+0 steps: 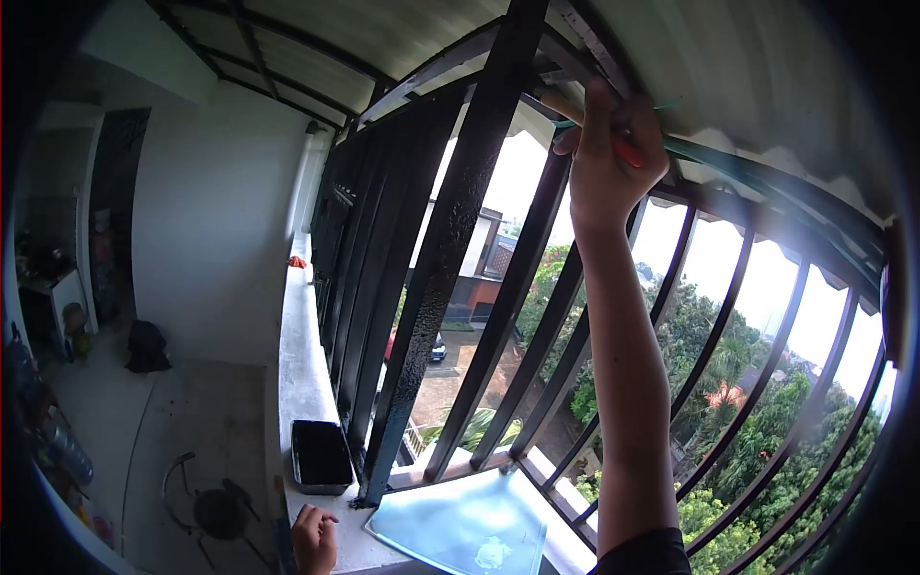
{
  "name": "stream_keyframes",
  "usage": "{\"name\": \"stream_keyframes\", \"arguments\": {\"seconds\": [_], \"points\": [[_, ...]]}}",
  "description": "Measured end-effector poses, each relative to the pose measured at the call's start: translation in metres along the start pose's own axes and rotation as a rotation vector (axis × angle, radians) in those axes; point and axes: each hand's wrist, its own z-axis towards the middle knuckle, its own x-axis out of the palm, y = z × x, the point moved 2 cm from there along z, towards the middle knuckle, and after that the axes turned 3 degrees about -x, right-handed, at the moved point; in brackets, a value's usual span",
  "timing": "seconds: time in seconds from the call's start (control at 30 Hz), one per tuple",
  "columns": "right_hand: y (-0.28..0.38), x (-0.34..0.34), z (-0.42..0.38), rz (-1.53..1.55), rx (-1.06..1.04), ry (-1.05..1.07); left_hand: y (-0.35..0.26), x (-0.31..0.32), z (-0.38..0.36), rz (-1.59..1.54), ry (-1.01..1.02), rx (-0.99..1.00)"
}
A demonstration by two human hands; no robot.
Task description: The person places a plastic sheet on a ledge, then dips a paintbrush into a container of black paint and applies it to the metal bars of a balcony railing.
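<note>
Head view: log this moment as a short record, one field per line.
setting: balcony with black metal bars above a pale ledge
right hand: raised to the top rail, gripping a red-handled tool; its working end is hidden
left hand: low, resting at the ledge's near edge
black tray: on the ledge, beside the bars
blue sheet: lying flat at the foot of the bars
chair: on the floor below the ledge

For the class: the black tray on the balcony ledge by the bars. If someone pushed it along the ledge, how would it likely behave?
The black tray looks flat and shallow, so it would probably slide, not roll. It seems rigid. The ledge is narrow, so a sideways push might tip it off.
</note>
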Motion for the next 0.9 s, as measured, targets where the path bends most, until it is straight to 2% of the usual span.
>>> {"name": "stream_keyframes", "arguments": {"seconds": [0.1, 0.23, 0.33, 0.47, 0.53, 0.67, 0.73, 0.9], "points": [[0.009, -0.007, -0.018, -0.115, -0.065, 0.089, -0.006, 0.0, -0.002, 0.019, -0.003, 0.011], [0.031, -0.01, -0.041, -0.12, -0.037, 0.097, -0.001, 0.002, -0.004, 0.077, -0.003, 0.045], [0.047, -0.017, -0.055, -0.152, -0.039, 0.109, -0.003, 0.0, -0.005, 0.104, 0.031, -0.004], [0.072, -0.027, -0.09, -0.074, 0.145, 0.073, -0.012, -0.001, -0.006, 0.126, 0.035, 0.053], [0.087, -0.033, -0.111, -0.056, 0.159, 0.078, -0.013, -0.001, -0.007, 0.16, 0.042, 0.049], [0.13, -0.049, -0.145, -0.186, 0.118, 0.248, -0.017, 0.001, -0.008, 0.19, 0.045, 0.077], [0.148, -0.057, -0.167, -0.172, 0.173, 0.262, -0.017, 0.002, -0.007, 0.21, 0.055, 0.072], [0.177, -0.075, -0.225, -0.149, 0.076, 0.358, -0.017, 0.002, -0.006, 0.22, 0.066, 0.095]]}}
